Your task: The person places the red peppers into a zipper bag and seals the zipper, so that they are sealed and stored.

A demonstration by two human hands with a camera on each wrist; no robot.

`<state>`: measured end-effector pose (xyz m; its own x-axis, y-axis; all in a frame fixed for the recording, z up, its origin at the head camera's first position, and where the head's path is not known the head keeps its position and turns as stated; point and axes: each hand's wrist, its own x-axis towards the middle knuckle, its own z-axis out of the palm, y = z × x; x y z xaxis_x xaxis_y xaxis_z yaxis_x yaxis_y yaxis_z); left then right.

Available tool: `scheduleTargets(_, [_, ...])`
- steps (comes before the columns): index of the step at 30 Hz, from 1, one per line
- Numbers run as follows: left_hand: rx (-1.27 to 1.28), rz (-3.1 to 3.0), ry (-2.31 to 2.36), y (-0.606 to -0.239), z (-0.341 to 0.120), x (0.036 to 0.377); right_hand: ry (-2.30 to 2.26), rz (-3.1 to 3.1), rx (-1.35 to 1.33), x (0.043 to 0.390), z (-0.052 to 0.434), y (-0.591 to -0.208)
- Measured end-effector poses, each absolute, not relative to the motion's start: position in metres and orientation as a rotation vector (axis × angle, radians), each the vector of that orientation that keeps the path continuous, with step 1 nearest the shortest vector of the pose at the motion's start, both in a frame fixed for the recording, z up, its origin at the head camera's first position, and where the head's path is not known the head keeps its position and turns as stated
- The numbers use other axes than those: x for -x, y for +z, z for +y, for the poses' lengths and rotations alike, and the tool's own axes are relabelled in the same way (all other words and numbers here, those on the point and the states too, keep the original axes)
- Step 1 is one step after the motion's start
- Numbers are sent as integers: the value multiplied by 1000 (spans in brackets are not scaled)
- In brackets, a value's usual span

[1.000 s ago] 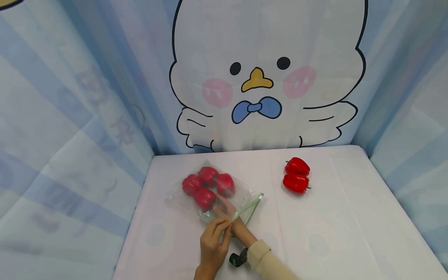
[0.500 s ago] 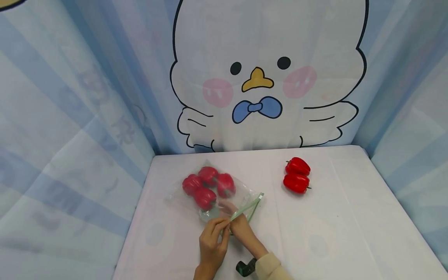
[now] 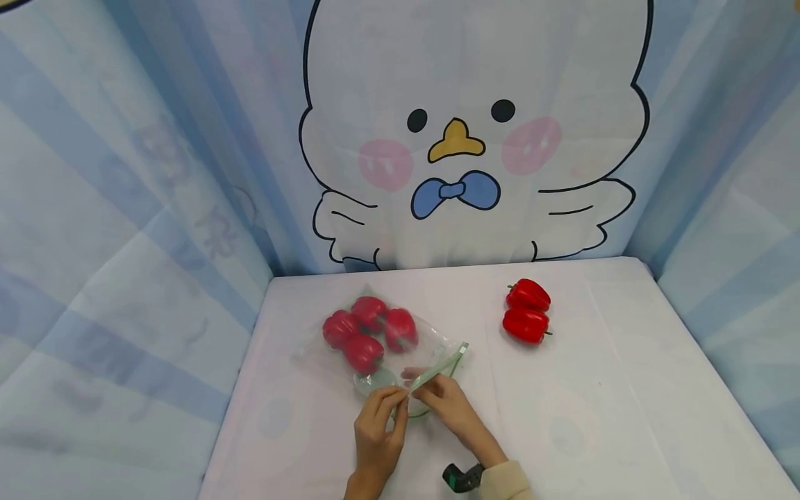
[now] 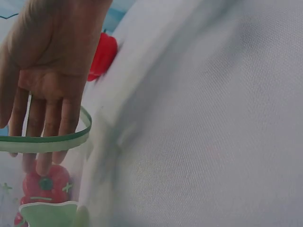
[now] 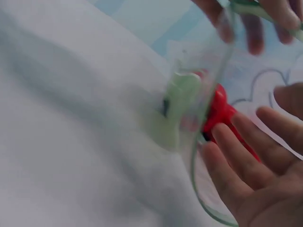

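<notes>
A clear zip bag (image 3: 431, 347) with a green-edged mouth (image 4: 52, 143) lies on the table, several red bell peppers (image 3: 364, 354) inside it. My left hand (image 3: 379, 430) pinches the edge of the mouth between thumb and fingers; in the right wrist view its fingers (image 5: 279, 14) hold the green strip up. My right hand (image 3: 451, 406) is at the mouth, its fingers (image 4: 45, 118) extended and spread through the opening with nothing in them. The right wrist view shows that palm (image 5: 274, 198) turned up, the peppers in the bag beyond its fingertips.
Two loose red bell peppers, one (image 3: 528, 295) behind the other (image 3: 525, 326), lie at the back right of the white table (image 3: 587, 417). A small black device (image 3: 461, 478) is at the right wrist. A printed curtain (image 3: 387, 83) stands behind the table.
My right hand has drawn back out of the bag toward the lower right, so only its fingers are still inside. The left hand keeps its pinch; the peppers have stayed put.
</notes>
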<state>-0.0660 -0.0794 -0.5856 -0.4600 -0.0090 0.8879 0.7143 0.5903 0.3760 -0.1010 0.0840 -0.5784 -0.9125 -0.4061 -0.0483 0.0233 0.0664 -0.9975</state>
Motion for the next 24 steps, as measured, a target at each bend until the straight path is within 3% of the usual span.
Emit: scheduleTargets(24, [568,-1871,-959,-586,-79,67,-1816,1979,322,124,178,-572])
